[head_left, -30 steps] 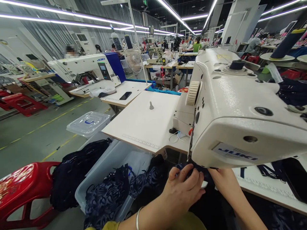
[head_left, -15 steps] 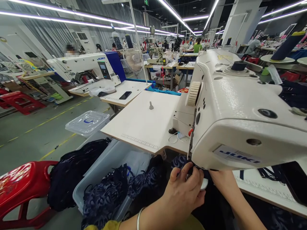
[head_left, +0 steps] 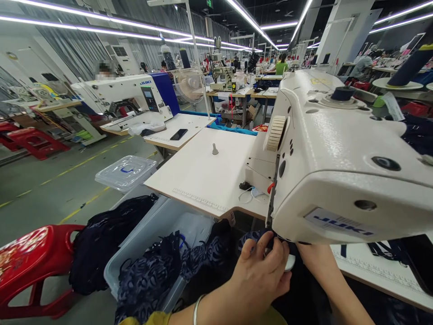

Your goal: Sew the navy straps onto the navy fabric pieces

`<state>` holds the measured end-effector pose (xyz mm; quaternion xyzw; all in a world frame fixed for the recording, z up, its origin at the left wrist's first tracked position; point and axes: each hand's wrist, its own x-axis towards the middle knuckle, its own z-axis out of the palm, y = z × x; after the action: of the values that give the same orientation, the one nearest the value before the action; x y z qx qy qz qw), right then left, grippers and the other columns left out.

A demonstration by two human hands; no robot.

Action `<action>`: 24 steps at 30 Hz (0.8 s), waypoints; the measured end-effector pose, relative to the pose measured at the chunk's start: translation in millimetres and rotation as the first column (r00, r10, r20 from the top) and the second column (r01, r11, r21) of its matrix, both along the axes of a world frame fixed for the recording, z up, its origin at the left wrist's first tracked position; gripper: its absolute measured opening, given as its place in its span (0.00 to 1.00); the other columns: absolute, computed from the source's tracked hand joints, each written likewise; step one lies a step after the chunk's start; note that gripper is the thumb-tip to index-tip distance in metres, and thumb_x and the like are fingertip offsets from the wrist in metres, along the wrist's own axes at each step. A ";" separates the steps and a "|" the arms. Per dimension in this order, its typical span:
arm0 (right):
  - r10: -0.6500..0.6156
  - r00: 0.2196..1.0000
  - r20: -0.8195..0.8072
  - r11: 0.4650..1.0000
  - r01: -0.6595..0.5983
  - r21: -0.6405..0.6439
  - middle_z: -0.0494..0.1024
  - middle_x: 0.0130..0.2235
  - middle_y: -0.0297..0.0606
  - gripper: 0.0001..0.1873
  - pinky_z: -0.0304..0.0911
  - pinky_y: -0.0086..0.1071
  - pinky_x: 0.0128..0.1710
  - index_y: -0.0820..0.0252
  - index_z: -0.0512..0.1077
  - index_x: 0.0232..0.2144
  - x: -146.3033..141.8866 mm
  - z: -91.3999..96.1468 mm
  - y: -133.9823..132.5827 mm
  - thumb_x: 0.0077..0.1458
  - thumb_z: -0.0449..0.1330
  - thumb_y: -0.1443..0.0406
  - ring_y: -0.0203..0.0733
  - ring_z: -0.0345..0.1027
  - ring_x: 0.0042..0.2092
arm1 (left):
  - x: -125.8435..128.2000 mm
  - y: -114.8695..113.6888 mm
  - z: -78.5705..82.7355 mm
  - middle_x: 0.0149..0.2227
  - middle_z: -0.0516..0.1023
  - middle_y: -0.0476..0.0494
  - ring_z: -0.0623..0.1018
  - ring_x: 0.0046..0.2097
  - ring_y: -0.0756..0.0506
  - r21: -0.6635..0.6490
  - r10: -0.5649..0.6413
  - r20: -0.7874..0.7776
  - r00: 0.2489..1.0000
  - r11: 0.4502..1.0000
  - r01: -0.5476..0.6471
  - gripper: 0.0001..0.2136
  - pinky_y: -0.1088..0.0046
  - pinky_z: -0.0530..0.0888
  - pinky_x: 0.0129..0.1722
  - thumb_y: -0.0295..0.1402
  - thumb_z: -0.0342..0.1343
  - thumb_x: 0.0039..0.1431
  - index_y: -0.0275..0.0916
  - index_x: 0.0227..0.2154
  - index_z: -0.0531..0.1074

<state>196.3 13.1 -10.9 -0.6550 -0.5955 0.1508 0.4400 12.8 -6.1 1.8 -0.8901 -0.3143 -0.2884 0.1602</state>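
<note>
My left hand (head_left: 262,273) is curled, its thumb and fingers pinching dark navy lace fabric (head_left: 252,237) right under the head of the white sewing machine (head_left: 341,153). A silver bangle circles that wrist. My right hand (head_left: 313,257) reaches under the same machine head; its fingers are hidden by the machine body, so what they touch is unseen. A small white part (head_left: 290,262) shows between the two hands.
A clear plastic bin (head_left: 149,248) at the lower left holds more dark lace, with a heap of dark fabric (head_left: 104,239) on its rim and a lid (head_left: 126,172) behind. A red stool (head_left: 30,266) stands at the far left. A white table (head_left: 206,174) carries a phone (head_left: 178,134) beyond. People work in the distance.
The view has tilted slightly. My left hand has edged a little lower and to the right while keeping its pinch on the lace under the machine head. The right hand stays put.
</note>
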 end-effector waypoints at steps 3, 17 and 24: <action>-0.009 1.000 0.008 1.000 0.009 0.011 0.78 0.26 0.43 0.13 0.61 0.60 0.51 0.51 0.72 0.22 -0.4 -0.1 -1.3 0.53 0.51 0.59 0.63 0.71 0.44 | -0.1 0.4 -0.8 0.51 0.74 0.45 0.68 0.56 0.43 0.009 0.004 0.003 1.000 1.000 -0.004 0.16 0.66 0.60 0.48 0.38 0.53 0.62 0.38 0.50 0.74; -0.018 0.999 0.036 1.000 0.018 0.016 0.76 0.23 0.48 0.19 0.55 0.66 0.54 0.50 0.70 0.17 0.4 -3.2 2.4 0.54 0.52 0.51 0.68 0.69 0.46 | -0.3 -0.2 -4.5 0.49 0.74 0.45 0.68 0.55 0.41 0.032 0.047 0.034 0.998 0.998 -0.049 0.19 0.65 0.60 0.51 0.42 0.55 0.58 0.39 0.49 0.74; 0.017 1.000 0.019 1.000 -0.017 0.005 0.81 0.31 0.42 0.14 0.63 0.51 0.53 0.53 0.77 0.26 3.1 -6.9 -1.8 0.54 0.54 0.57 0.59 0.71 0.48 | 2.5 -1.7 -6.1 0.50 0.75 0.44 0.69 0.54 0.43 -0.009 0.005 0.032 0.999 1.000 -0.004 0.17 0.64 0.60 0.51 0.36 0.50 0.64 0.37 0.52 0.72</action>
<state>199.4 11.3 -17.8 -0.6504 -0.6055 0.1467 0.4346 15.3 -7.8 -4.2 -0.8854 -0.3201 -0.3009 0.1520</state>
